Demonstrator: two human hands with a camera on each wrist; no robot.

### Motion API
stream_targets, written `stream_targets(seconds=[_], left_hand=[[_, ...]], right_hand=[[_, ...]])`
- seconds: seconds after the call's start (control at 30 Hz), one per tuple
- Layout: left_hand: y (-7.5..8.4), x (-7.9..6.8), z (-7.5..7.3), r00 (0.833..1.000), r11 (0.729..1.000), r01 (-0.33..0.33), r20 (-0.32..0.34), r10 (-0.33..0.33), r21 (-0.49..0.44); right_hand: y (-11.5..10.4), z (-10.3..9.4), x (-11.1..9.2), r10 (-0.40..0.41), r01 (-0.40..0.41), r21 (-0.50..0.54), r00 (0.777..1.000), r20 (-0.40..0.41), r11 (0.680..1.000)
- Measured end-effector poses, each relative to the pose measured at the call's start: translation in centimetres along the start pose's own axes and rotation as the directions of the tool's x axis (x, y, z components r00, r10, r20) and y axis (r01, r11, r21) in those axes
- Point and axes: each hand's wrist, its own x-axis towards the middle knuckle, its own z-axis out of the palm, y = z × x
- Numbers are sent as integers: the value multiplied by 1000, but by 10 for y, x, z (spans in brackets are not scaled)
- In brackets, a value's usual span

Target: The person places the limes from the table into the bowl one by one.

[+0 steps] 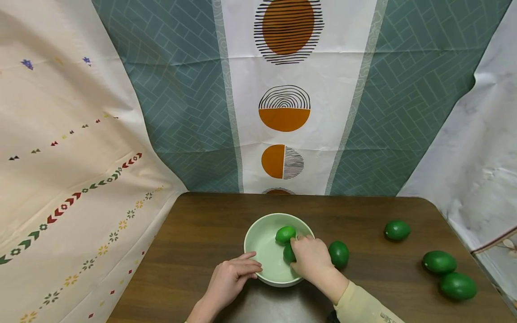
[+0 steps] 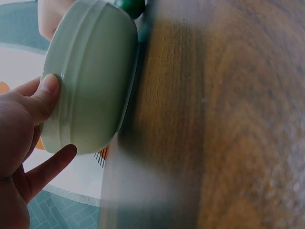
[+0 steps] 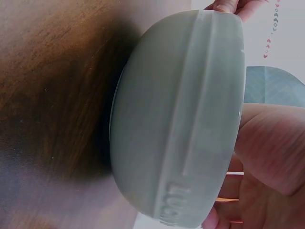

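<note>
A pale green bowl (image 1: 264, 269) stands on the wooden table, with a lime (image 1: 285, 234) lying inside toward the back. My left hand (image 1: 232, 276) holds the bowl's near-left rim; in the left wrist view its thumb (image 2: 50, 85) presses the outer wall while another finger sticks out below. Reaching over the right rim, my right hand (image 1: 313, 258) has its fingers and thumb around a second lime (image 1: 288, 254) low in the bowl. That lime is partly covered by the hand, and in the right wrist view the bowl wall (image 3: 167, 114) hides it.
Another lime (image 1: 338, 254) sits on the table just right of the bowl, close behind my right wrist. Farther right lie a single lime (image 1: 397, 230) and two more, one lime (image 1: 439, 262) beside the other (image 1: 458, 286). Patterned cloth (image 1: 181, 112) hangs behind the table (image 1: 210, 215).
</note>
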Motion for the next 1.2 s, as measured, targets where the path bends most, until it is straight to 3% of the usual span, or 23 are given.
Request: stream_targets(seconds=[0.27, 0.6, 1.2], left_hand=[[1, 1, 0, 1000, 1000, -5, -1, 5, 2], [1, -1, 0, 1000, 1000, -5, -2, 5, -2], [-1, 0, 0, 1000, 1000, -10, -3, 10, -10]], right_hand=[[-1, -1, -1, 1, -1, 8, 1000, 6, 1000], [0, 2, -1, -4, 2, -25, 997, -79, 1000], [-2, -2, -1, -5, 5, -21, 1000, 10, 1000]])
